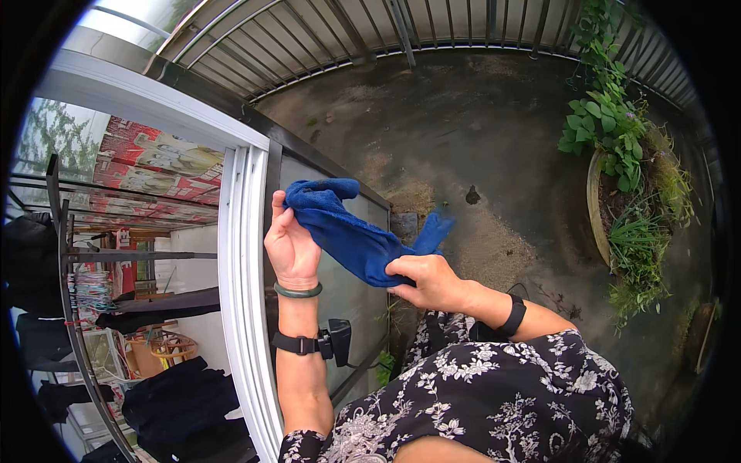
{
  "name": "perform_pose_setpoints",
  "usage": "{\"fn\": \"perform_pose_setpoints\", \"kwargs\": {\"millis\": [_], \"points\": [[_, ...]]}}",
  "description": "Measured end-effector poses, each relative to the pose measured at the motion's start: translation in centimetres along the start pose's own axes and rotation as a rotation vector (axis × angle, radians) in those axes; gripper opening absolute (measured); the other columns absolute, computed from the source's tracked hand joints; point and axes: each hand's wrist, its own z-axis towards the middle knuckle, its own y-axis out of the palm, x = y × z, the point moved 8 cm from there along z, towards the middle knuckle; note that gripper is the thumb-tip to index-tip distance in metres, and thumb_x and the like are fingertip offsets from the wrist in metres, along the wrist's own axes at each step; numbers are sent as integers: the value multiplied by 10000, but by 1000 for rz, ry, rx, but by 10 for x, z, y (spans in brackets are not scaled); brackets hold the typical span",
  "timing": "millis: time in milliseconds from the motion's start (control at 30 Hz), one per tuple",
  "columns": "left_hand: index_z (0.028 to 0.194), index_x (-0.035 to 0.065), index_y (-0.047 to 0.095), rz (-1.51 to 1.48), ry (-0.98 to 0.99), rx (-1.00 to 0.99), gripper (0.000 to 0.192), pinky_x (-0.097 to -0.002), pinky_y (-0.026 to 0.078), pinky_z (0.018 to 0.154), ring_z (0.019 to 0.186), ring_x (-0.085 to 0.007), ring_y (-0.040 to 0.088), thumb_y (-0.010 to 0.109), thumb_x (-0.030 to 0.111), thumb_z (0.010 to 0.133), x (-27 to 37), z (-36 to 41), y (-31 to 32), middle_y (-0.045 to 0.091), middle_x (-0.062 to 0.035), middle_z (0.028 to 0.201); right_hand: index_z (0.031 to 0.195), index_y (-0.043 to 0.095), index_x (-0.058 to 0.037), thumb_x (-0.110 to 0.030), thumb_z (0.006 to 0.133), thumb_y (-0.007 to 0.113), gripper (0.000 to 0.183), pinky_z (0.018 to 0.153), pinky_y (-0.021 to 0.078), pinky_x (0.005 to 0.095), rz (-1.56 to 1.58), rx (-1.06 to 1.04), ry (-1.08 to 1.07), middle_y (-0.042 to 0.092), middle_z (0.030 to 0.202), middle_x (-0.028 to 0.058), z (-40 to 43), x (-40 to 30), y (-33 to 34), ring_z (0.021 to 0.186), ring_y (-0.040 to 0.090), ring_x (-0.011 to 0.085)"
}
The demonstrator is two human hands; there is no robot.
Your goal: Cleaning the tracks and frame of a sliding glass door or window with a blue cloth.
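A blue cloth (353,234) is stretched between my two hands, in front of the window's lower glass panel. My left hand (292,246), palm towards me, grips its upper left end beside the white window frame (246,231). The lower right part of the cloth is pinched in my right hand (425,280), between thumb and fingers. A loose end of the cloth sticks out past the right hand and looks blurred. Some dark marks show near the cloth's top fold. My left fingers are partly hidden behind the cloth.
Left of the frame, dark clothes (179,399) hang beside a metal rack (63,254). Metal railings (370,29) bound the damp concrete floor (463,133) at the far side. A large round planter (596,208) with leafy plants (628,133) stands at the right.
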Motion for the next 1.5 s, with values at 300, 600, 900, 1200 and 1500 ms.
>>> {"fn": "perform_pose_setpoints", "kwargs": {"millis": [300,600,900,1200,1500], "points": [[1203,4,539,1011,-277,168,362,-295,551,796,876,-157,642,544,-73,849,-50,-31,-101,626,-121,1097,943,587,-73,-127,743,721,246,608,494,418,111,-71,41,635,789,146,3,-17,36,744,633,353],[1177,-3,501,379,-97,296,357,-350,566,833,921,-219,657,426,-102,843,-17,-40,-81,632,-158,1025,941,576,-72,-125,741,720,252,603,488,436,88,-127,61,631,791,143,-17,-7,48,744,625,358],[1249,74,519,0,19,208,419,-489,472,986,1137,-327,575,364,-37,876,7,-87,-48,581,-190,1226,950,608,-19,-59,718,753,277,590,492,368,101,-72,-42,645,838,163,-5,-25,33,719,636,330],[1207,-26,504,356,90,254,361,-365,491,967,1088,-249,600,438,-33,853,-1,-112,-5,577,-184,1206,929,595,-16,-96,784,691,191,518,450,327,356,188,63,582,702,133,50,-60,9,589,589,208],[1410,-53,338,849,241,328,630,-291,391,1015,1172,-164,496,613,16,848,-5,-154,-2,478,-116,1309,842,605,-16,-179,726,693,219,590,478,380,107,-95,239,619,704,166,61,29,61,654,629,301]]}}
